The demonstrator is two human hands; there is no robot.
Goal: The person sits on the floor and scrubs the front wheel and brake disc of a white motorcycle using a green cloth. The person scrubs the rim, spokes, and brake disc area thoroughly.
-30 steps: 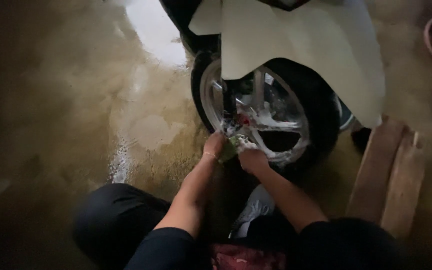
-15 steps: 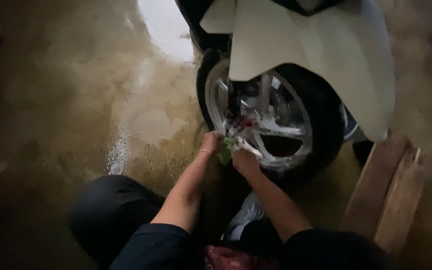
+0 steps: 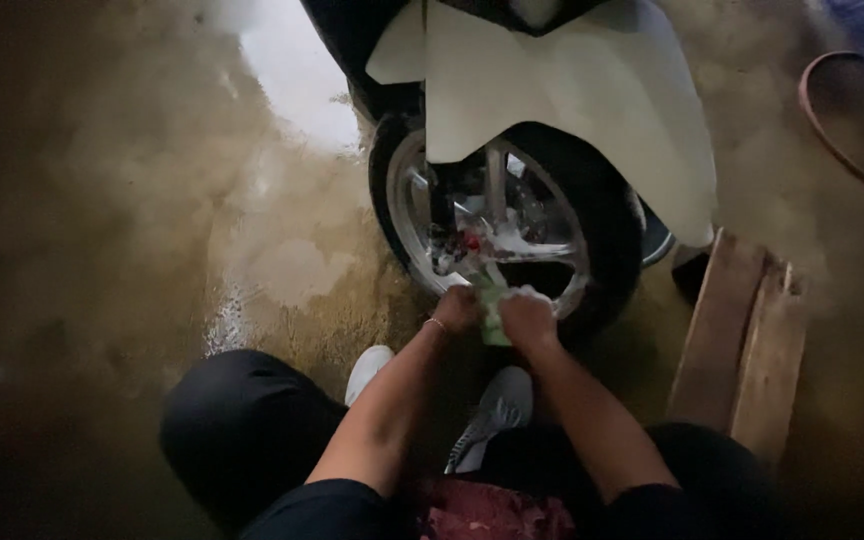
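A person crouches on a wet concrete floor (image 3: 152,200) and looks down at the front wheel (image 3: 507,235) of a scooter. Both hands meet at the wheel's lower rim. The left hand (image 3: 457,308) is curled closed against the rim, a thin bracelet at its wrist. The right hand (image 3: 527,318), foam-flecked, is closed around a green sponge (image 3: 493,320), which sits between the two hands and presses on the bottom of the wheel.

To do this scrubbing well, it seems best to keep the sponge flat to the curved rim, work it along the arc and into the gaps between the spokes (image 3: 497,185), and steady the wheel with the free hand so it does not roll.

The wheel is silvery cast metal with slim spokes, smeared with white suds near the hub, and ringed by a matt black rubber tyre (image 3: 617,230). Above the wheel arches a smooth, cream-white plastic mudguard (image 3: 592,90). To the right of the wheel lean two rough wooden planks (image 3: 742,340). Left of the wheel the floor is mottled brown and glossy with water. Below the wheel, the person's white shoes (image 3: 497,405) and dark trousers (image 3: 242,420) show.
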